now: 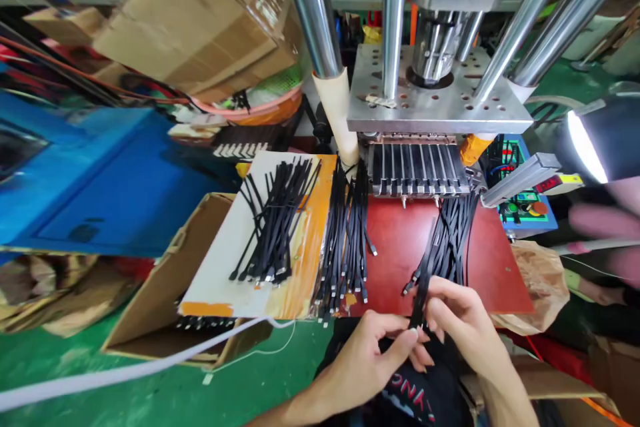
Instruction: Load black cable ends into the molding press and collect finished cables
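Currently pinching black cables (423, 292) in nearly closed left hand (369, 348) and right hand (464, 321) at near edge of red table (395, 240), beside loose pile (454, 240), probably to keep thin lengths together within easy reach

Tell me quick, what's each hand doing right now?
Left hand: closed, holding the near ends of some black cables.
Right hand: closed, fingers on the same cables.

Red letters (413, 395) showed on dark cloth (453, 380).
They read roughly Y, N and C, in front of the red board (395, 233), partly hidden.
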`<move>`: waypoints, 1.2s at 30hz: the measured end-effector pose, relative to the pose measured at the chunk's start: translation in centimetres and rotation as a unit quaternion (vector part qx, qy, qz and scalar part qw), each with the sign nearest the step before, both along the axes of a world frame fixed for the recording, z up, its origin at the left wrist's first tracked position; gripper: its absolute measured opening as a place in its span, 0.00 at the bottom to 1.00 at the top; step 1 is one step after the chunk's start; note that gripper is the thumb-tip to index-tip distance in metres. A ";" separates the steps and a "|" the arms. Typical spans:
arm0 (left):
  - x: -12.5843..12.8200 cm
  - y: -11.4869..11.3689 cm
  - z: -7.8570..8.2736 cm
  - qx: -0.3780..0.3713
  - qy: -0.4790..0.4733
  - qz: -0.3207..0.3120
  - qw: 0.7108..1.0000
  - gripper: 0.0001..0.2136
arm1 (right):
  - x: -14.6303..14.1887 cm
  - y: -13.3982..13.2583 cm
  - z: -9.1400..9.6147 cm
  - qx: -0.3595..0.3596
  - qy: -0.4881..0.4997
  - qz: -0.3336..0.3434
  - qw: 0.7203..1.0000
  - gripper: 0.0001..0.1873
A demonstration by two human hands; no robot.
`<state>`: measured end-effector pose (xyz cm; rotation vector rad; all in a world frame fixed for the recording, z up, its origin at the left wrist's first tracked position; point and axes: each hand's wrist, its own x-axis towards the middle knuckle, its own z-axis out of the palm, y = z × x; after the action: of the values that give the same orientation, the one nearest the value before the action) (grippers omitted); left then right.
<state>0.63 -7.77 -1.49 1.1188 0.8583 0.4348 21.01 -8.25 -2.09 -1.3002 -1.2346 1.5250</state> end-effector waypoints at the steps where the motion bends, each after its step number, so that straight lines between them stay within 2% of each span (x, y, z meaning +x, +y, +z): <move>1: -0.2 0.1 -0.1 0.024 0.040 -0.015 0.999 0.23 | -0.7 0.7 -0.1 0.014 -0.016 -0.035 0.999 0.21; 4: -0.9 1.8 -0.1 0.077 0.099 -0.036 0.991 0.16 | -2.6 1.4 -0.8 0.082 -0.075 -0.066 0.992 0.20; 8: -1.2 6.7 1.1 0.164 0.051 0.064 0.983 0.25 | -3.3 0.8 -1.8 0.198 -0.137 -0.046 0.970 0.16; 10: -1.0 8.9 2.2 0.208 0.033 0.087 0.974 0.19 | -3.4 0.5 -2.3 0.227 -0.159 -0.033 0.960 0.11; 12: -0.7 10.3 3.3 0.243 0.029 0.081 0.966 0.13 | -3.3 0.4 -2.7 0.248 -0.174 -0.026 0.953 0.08; 15: -0.5 10.8 4.3 0.259 0.004 0.061 0.964 0.14 | -2.7 0.6 -2.6 0.290 -0.183 -0.035 0.939 0.09; 20: -1.0 10.7 3.8 0.243 -0.036 0.043 0.968 0.15 | -1.9 2.6 -0.9 0.333 -0.179 -0.032 0.925 0.09; 23: -1.2 10.8 3.7 0.247 -0.034 0.040 0.968 0.16 | -2.3 4.2 -0.1 0.323 -0.174 -0.010 0.930 0.08; 25: -1.1 10.9 3.8 0.274 -0.017 0.049 0.960 0.16 | -2.8 4.9 -0.2 0.299 -0.166 -0.008 0.940 0.11; 27: -1.1 11.3 3.8 0.320 0.006 0.070 0.945 0.14 | -3.5 4.9 -1.1 0.251 -0.158 -0.013 0.955 0.15; 29: -1.1 12.5 3.5 0.370 0.025 0.125 0.920 0.11 | -4.3 4.4 -2.4 0.182 -0.152 0.003 0.972 0.17; 31: -1.1 14.9 2.7 0.422 0.042 0.205 0.882 0.10 | -4.6 3.6 -3.3 0.100 -0.140 0.071 0.983 0.18; 33: -1.1 18.4 1.4 0.479 0.068 0.256 0.837 0.08 | -4.1 3.6 -3.3 0.057 -0.147 0.161 0.974 0.18; 35: -0.8 22.4 -0.2 0.524 0.105 0.244 0.809 0.05 | -2.5 5.4 -1.9 0.076 -0.184 0.215 0.956 0.20; 36: -0.6 24.4 -1.0 0.535 0.127 0.238 0.800 0.04 | -1.6 7.0 -0.9 0.102 -0.210 0.215 0.948 0.21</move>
<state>0.05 16.62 -2.45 2.0337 1.1662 1.3250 19.41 -1.25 -2.95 -1.3126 -2.0021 1.3889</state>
